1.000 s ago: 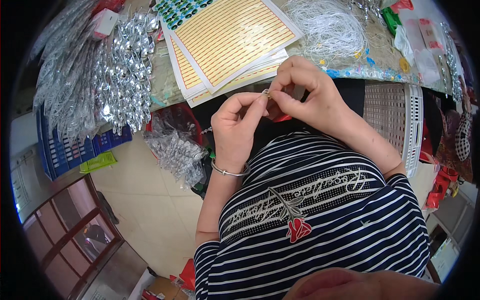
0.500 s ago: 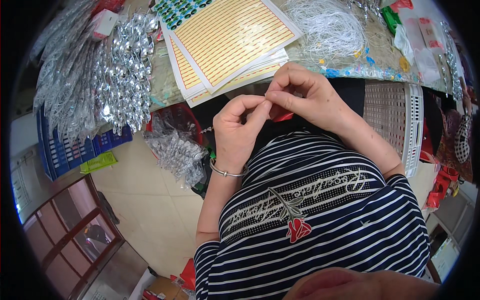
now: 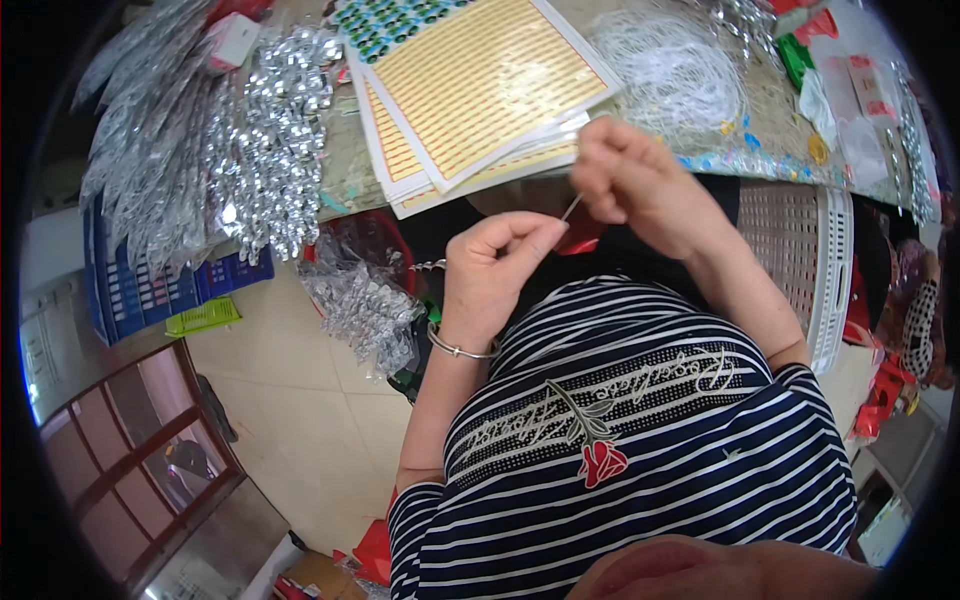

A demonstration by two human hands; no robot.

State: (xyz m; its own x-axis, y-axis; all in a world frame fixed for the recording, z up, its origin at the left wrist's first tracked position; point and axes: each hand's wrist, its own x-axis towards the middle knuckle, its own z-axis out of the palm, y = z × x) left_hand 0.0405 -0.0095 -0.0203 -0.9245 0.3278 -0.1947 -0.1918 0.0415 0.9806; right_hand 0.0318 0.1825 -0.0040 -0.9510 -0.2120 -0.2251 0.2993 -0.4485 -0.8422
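Observation:
In front of my striped shirt, my left hand (image 3: 495,270) pinches with thumb and forefinger, a bangle at its wrist. A thin pale string (image 3: 571,207) runs from that pinch up to my right hand (image 3: 640,185). The right hand's curled fingers are smeared by motion, just off the table's near edge. Beside the left hand a bit of twisted silver strip (image 3: 429,265) pokes out; whether it is joined to the string I cannot tell. Beyond the hands lies a stack of yellow sticker sheets (image 3: 480,90), and right of it a heap of white string (image 3: 680,75).
Silver twisted strips (image 3: 275,140) and clear-wrapped ones (image 3: 150,150) hang over the table's left edge. Below are a blue crate (image 3: 150,285) and a bagged silver bunch (image 3: 365,310). A white plastic basket (image 3: 832,270) stands at right. Coloured scraps dot the table edge (image 3: 760,165).
My hands, touching fingertip to fingertip before, have come apart. The right hand has moved away to the right and slightly up, and the string now shows between them. The view has shifted slightly.

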